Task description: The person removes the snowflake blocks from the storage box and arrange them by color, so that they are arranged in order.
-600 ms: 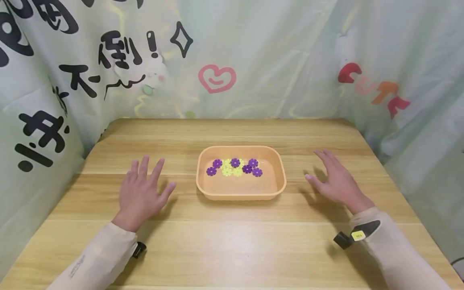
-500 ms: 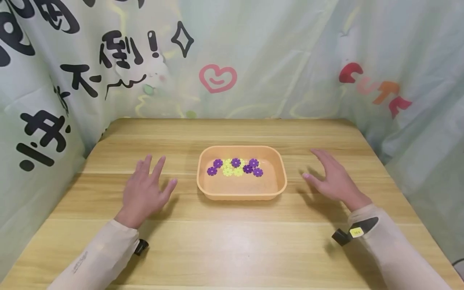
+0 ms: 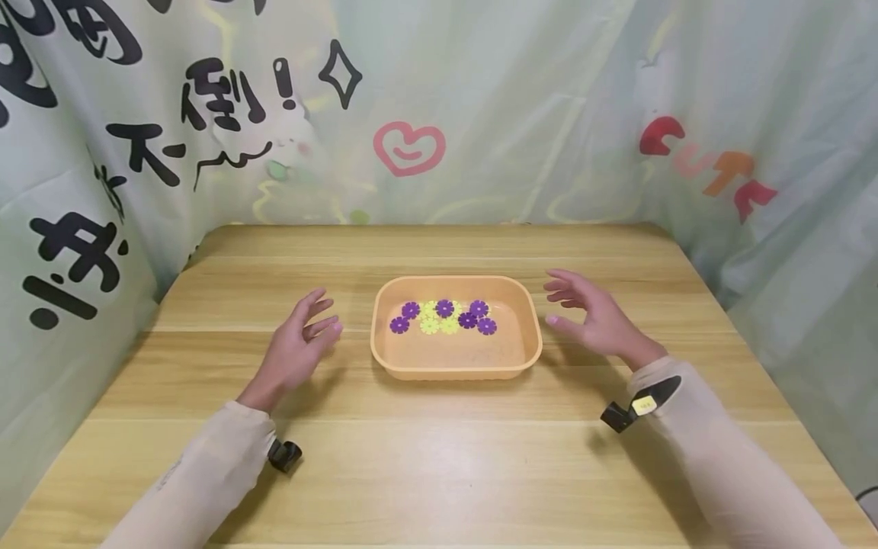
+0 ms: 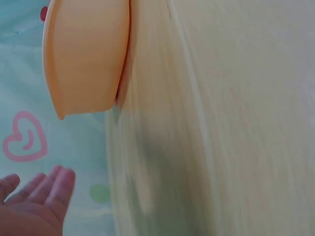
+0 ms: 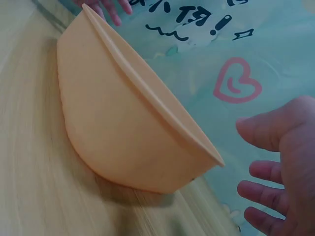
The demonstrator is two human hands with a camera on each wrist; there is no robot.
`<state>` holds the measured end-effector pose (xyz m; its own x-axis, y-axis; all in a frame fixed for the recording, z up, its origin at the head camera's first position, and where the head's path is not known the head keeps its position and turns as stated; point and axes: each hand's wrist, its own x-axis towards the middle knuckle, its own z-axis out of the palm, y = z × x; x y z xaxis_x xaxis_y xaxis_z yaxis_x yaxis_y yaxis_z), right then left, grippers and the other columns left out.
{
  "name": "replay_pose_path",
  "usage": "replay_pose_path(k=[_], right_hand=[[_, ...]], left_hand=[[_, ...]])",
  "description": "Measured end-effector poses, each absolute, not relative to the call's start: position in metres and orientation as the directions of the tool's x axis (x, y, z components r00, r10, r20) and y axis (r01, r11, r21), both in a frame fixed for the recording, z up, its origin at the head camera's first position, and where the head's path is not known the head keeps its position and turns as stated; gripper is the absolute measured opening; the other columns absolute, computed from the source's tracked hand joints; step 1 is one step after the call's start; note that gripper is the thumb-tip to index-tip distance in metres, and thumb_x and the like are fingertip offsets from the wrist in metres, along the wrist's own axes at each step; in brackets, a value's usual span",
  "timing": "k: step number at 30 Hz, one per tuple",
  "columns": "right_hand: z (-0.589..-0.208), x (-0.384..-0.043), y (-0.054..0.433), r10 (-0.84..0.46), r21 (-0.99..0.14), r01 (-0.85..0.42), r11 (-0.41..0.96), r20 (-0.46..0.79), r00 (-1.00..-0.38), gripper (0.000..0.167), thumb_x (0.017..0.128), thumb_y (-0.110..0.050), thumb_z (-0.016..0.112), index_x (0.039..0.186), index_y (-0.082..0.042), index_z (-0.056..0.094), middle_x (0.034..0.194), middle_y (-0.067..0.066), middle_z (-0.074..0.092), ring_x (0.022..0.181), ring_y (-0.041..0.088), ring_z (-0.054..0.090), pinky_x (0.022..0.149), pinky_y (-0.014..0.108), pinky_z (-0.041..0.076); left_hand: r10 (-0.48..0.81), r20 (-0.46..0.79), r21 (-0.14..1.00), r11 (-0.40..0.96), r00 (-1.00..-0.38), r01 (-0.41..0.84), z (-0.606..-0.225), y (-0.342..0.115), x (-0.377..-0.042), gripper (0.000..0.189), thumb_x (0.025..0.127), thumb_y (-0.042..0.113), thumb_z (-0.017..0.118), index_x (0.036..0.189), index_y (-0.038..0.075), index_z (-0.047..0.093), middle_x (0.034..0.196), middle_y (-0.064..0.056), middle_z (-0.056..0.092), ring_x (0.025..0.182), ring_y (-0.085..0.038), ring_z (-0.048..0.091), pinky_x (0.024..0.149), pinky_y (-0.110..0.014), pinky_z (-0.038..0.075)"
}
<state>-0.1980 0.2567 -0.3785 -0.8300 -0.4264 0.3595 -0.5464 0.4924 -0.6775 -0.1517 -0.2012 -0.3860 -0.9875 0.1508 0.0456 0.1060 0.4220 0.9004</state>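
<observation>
An orange plastic tray sits on the table between both hands. Inside it lie several purple flower-shaped pieces and several yellow flower-shaped pieces, bunched toward the back half. To the tray's left, my left hand hovers above the table, palm turned inward, fingers loosely bent and holding nothing. On the other side my right hand is held up near the tray's right rim, fingers relaxed, thumb apart from them. In the right wrist view a gap shows between the tray's side and my fingers.
The wooden table runs back to a pale green curtain with lettering and a pink heart. More curtain closes in both sides. Each sleeve carries a small black wrist camera.
Both hands have moved inward toward the tray. The left hand has turned its palm to face the tray, and its spread fingers have drawn closer together. The tray stays where it was.
</observation>
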Motion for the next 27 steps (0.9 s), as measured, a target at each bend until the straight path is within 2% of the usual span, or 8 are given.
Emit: replay_pose_path(k=[6, 13, 22, 27], right_hand=[[-0.377, -0.203, 0.246, -0.451, -0.687, -0.544, 0.482, 0.338, -0.826, 0.071, 0.079, 0.005, 0.074, 0.14, 0.007, 0.038, 0.123, 0.031, 0.055, 0.106, 0.044, 0.058, 0.092, 0.059, 0.046], [-0.374, -0.21, 0.232, -0.488, -0.674, -0.567, 0.473, 0.336, -0.806, 0.072, 0.079, 0.001, 0.076, 0.141, 0.004, 0.04, 0.119, 0.027, 0.058, 0.102, 0.038, 0.059, 0.092, 0.056, 0.047], [-0.372, -0.219, 0.206, -0.569, -0.658, -0.579, 0.481, 0.268, -0.777, 0.073, 0.08, -0.002, 0.076, 0.143, 0.001, 0.038, 0.118, 0.023, 0.058, 0.102, 0.033, 0.06, 0.09, 0.049, 0.051], [-0.365, -0.226, 0.198, -0.588, -0.659, -0.567, 0.494, 0.228, -0.776, 0.074, 0.082, -0.008, 0.077, 0.144, -0.002, 0.037, 0.119, 0.022, 0.058, 0.102, 0.031, 0.06, 0.09, 0.047, 0.051]], left_hand=[[0.178, -0.006, 0.937, 0.345, -0.984, 0.057, -0.391, -0.192, -0.157, 0.07, 0.097, 0.025, 0.06, 0.155, 0.018, 0.021, 0.15, -0.015, 0.037, 0.123, -0.036, 0.051, 0.099, -0.05, 0.046], [0.241, -0.004, 0.959, 0.275, -0.971, 0.064, -0.399, -0.181, -0.162, 0.073, 0.095, 0.014, 0.063, 0.154, 0.014, 0.021, 0.15, -0.022, 0.034, 0.114, -0.04, 0.057, 0.083, -0.044, 0.057], [0.28, -0.037, 0.946, 0.319, -0.959, 0.056, -0.402, -0.173, -0.16, 0.075, 0.092, 0.01, 0.066, 0.153, 0.011, 0.023, 0.149, -0.02, 0.035, 0.113, -0.038, 0.058, 0.083, -0.042, 0.057], [0.299, -0.028, 0.939, 0.335, -0.954, 0.077, -0.399, -0.167, -0.165, 0.074, 0.091, 0.013, 0.068, 0.152, 0.016, 0.027, 0.149, -0.015, 0.037, 0.112, -0.035, 0.06, 0.081, -0.041, 0.058]])
